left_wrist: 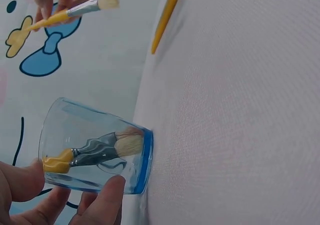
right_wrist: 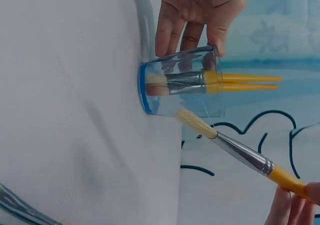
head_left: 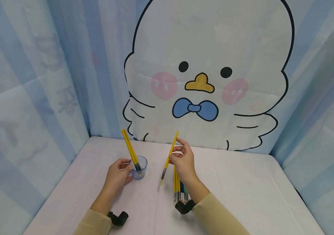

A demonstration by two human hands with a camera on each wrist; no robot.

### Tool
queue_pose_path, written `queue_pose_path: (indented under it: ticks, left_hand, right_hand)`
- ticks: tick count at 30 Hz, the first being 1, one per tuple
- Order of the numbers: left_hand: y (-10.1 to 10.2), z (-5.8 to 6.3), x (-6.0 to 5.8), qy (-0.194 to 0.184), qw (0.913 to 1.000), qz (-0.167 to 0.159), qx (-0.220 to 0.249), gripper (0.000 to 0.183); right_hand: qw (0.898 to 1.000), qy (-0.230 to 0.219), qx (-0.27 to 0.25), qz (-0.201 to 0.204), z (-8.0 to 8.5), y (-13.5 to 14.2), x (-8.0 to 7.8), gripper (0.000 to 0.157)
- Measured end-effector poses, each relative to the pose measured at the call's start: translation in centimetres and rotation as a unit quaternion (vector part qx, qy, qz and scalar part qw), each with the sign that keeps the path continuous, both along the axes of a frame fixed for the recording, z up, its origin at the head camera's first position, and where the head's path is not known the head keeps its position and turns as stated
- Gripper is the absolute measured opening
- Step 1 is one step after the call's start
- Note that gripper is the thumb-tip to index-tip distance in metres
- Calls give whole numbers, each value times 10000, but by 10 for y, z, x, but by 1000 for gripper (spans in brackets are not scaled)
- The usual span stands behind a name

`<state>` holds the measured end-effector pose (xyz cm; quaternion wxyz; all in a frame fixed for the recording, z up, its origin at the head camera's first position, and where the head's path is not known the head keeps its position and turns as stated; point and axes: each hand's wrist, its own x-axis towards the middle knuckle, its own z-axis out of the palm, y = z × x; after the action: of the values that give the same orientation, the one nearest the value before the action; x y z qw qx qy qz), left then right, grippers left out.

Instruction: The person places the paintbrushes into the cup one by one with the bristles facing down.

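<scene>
On the left of the table my left hand [head_left: 118,173] holds a clear bluish plastic cup [head_left: 144,165], its thumb and fingers at the side. Two yellow-handled paintbrushes [head_left: 129,147] lean in the cup, bristles down; the left wrist view shows their pale and brownish bristles [left_wrist: 129,146] near the blue base. To the cup's right, my right hand [head_left: 185,162] pinches another yellow-handled paintbrush [head_left: 172,147] by its handle. That brush tilts with its bristles downward, above the table. In the right wrist view its cream bristles [right_wrist: 192,121] overlap the cup's edge.
Below my right hand a row of several paintbrushes [head_left: 178,187] with yellow, dark and green handles lies on the white-covered table [head_left: 243,195], partly hidden by the hand and a black wrist mount [head_left: 184,207]. A printed cartoon curtain [head_left: 167,124] stands behind the table.
</scene>
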<state>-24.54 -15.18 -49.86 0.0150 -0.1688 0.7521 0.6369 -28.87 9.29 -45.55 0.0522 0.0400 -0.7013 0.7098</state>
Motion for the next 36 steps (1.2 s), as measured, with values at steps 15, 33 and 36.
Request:
queue_pose_path:
  ticks: [15,33,36]
  left_hand:
    - [-1,-4,-1,37,10000,-7,-8,35]
    - [-2,-6,-4,43,10000,22,-72,35]
    - [-2,-5,-4,44,10000,43,-46,35]
  right_hand:
    - [9972,612,-418,-131,14,-28,-2,72]
    - [9909,927,-955,-217,14,-61,-13,71]
    - [9920,926,-839,-167,12,-65,-13,69]
